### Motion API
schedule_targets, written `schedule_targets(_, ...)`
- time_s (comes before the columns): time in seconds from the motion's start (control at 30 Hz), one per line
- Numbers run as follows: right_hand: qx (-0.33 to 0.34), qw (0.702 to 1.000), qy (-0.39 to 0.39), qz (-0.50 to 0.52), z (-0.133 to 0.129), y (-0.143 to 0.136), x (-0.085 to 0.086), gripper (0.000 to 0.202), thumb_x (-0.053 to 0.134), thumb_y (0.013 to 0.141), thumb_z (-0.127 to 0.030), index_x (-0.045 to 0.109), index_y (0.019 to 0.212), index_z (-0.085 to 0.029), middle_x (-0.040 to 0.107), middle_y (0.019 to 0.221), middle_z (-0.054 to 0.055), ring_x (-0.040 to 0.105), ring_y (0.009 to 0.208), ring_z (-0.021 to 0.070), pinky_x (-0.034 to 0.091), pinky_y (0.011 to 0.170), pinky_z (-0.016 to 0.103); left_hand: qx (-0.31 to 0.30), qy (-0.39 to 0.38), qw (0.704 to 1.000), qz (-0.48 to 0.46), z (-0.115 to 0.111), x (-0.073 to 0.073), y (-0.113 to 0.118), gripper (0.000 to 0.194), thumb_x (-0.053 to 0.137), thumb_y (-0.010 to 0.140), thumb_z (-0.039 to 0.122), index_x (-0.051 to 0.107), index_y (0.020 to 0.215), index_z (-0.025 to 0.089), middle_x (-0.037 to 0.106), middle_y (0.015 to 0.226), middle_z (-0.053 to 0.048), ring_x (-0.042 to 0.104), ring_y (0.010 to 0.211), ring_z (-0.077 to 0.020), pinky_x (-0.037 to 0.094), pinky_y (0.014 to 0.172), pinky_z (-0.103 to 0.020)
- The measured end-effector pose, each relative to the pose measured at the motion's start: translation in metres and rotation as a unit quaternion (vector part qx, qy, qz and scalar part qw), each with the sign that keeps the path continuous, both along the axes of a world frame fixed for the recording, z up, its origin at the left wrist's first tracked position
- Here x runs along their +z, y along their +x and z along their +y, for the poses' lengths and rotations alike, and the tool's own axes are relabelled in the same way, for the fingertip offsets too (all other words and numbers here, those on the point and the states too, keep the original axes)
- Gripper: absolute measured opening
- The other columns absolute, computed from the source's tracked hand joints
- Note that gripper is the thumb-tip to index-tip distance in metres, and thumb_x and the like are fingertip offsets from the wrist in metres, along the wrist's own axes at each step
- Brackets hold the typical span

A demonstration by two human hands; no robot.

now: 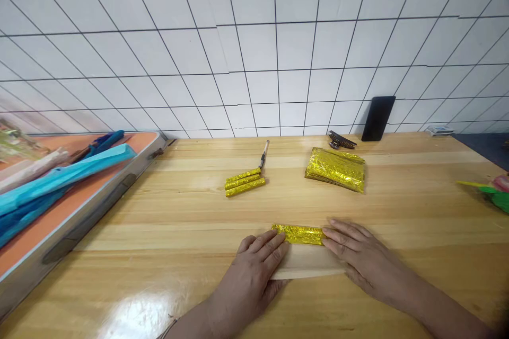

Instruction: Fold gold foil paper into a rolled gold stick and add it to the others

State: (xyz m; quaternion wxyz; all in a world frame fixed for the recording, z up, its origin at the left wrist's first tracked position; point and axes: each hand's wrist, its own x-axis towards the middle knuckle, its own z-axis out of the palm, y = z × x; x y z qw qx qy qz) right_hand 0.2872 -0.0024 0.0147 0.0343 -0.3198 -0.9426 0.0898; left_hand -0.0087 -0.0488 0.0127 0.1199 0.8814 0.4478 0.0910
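Observation:
In front of me lies a sheet of gold foil paper (304, 234) with its far part folded over toward me, gold side up. Its pale underside shows as a band nearer me. My left hand (260, 259) presses its fingers on the left end of the gold fold, the thumb low by the sheet's near edge. At the right end, my right hand (358, 249) has its fingertips on the fold, with the thumb partly hidden beneath. Both hands have their fingers together, holding the sheet against the table.
Beyond the hands lie several gold rolls (244, 182), a pen (264, 153), a stack of gold foil sheets (336, 169) and a dark hair clip (342, 141). A black phone (377, 119) leans on the tiled wall. An orange tray (131, 169) with blue paper stands left.

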Motion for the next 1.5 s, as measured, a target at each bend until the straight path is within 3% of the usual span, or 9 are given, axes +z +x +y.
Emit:
schedule_targets(0.17, 0.003, 1.000, 0.004, 0.003, 0.000, 0.001, 0.001, 0.048, 0.043, 0.090, -0.026, 0.038, 0.137, -0.027, 0.042, 0.141, 0.000, 0.027, 0.134, 0.0241, 0.029, 0.106, 0.046, -0.003, -0.018, 1.000, 0.020, 0.000, 0.002, 0.000, 0.052, 0.049, 0.088, 0.034, 0.036, 0.137, 0.024, 0.038, 0.143, -0.006, 0.034, 0.130, -0.0255, 0.030, 0.101, -0.045)
schedule_targets(0.37, -0.002, 1.000, 0.019, 0.009, -0.001, 0.000, -0.001, 0.053, 0.047, 0.085, -0.018, 0.039, 0.137, -0.027, 0.043, 0.140, 0.001, 0.025, 0.135, 0.0242, 0.029, 0.106, 0.046, -0.006, -0.007, 1.000, 0.021, 0.002, 0.000, -0.001, 0.048, 0.050, 0.086, 0.031, 0.041, 0.131, 0.020, 0.027, 0.148, -0.009, 0.018, 0.138, -0.0257, 0.024, 0.106, -0.046)
schedule_targets(0.63, 0.009, 1.000, 0.025, 0.001, 0.000, -0.001, 0.001, 0.059, 0.047, 0.082, -0.016, 0.035, 0.139, -0.024, 0.041, 0.142, 0.002, 0.025, 0.135, 0.0236, 0.030, 0.107, 0.045, -0.007, -0.022, 0.999, 0.032, 0.003, 0.000, -0.001, 0.057, 0.053, 0.078, 0.024, 0.038, 0.132, 0.019, 0.025, 0.148, -0.010, 0.016, 0.138, -0.0263, 0.021, 0.106, -0.049)
schedule_targets(0.77, 0.047, 0.999, 0.015, 0.014, -0.003, -0.002, 0.000, 0.058, 0.049, 0.081, -0.017, 0.037, 0.138, -0.025, 0.042, 0.141, 0.002, 0.033, 0.131, 0.0223, 0.027, 0.109, 0.045, 0.001, -0.028, 0.999, 0.036, 0.002, -0.003, 0.000, 0.062, 0.055, 0.073, 0.021, 0.038, 0.132, 0.020, 0.024, 0.149, -0.010, 0.015, 0.138, -0.0266, 0.020, 0.107, -0.049)
schedule_targets(0.97, 0.057, 0.996, 0.045, 0.043, 0.001, -0.003, -0.008, 0.049, 0.043, 0.084, -0.008, 0.049, 0.130, -0.024, 0.051, 0.133, 0.003, 0.041, 0.127, 0.0195, 0.027, 0.110, 0.043, 0.018, -0.016, 0.999, 0.029, 0.002, -0.009, 0.002, 0.080, 0.056, 0.074, 0.025, 0.018, 0.143, 0.016, 0.023, 0.149, -0.009, 0.014, 0.139, -0.0247, 0.020, 0.108, -0.047)
schedule_targets(1.13, 0.037, 0.997, 0.062, 0.037, 0.007, -0.003, -0.010, 0.050, 0.041, 0.084, -0.006, 0.049, 0.130, -0.024, 0.051, 0.133, 0.003, 0.040, 0.128, 0.0196, 0.028, 0.109, 0.043, 0.014, 0.009, 0.999, 0.032, 0.006, -0.014, 0.002, 0.071, 0.053, 0.082, 0.037, 0.022, 0.143, 0.020, 0.021, 0.150, -0.009, 0.016, 0.138, -0.0267, 0.022, 0.107, -0.048)
schedule_targets(1.3, 0.029, 0.999, 0.013, 0.009, 0.006, -0.001, -0.009, 0.051, 0.049, 0.086, -0.024, 0.040, 0.136, -0.023, 0.043, 0.140, 0.005, 0.033, 0.131, 0.0236, 0.027, 0.109, 0.046, 0.010, 0.012, 0.999, 0.037, 0.007, -0.015, 0.001, 0.067, 0.049, 0.086, 0.042, 0.022, 0.143, 0.021, 0.021, 0.150, -0.009, 0.015, 0.139, -0.0268, 0.023, 0.107, -0.049)
schedule_targets(1.5, 0.001, 1.000, -0.022, -0.006, 0.000, 0.000, -0.009, 0.052, 0.043, 0.091, -0.041, 0.035, 0.140, -0.025, 0.034, 0.145, 0.007, 0.027, 0.134, 0.0254, 0.027, 0.108, 0.050, -0.004, 0.012, 1.000, 0.027, 0.006, -0.012, -0.002, 0.063, 0.045, 0.089, 0.043, 0.022, 0.143, 0.020, 0.026, 0.148, -0.010, 0.018, 0.138, -0.0261, 0.025, 0.107, -0.049)
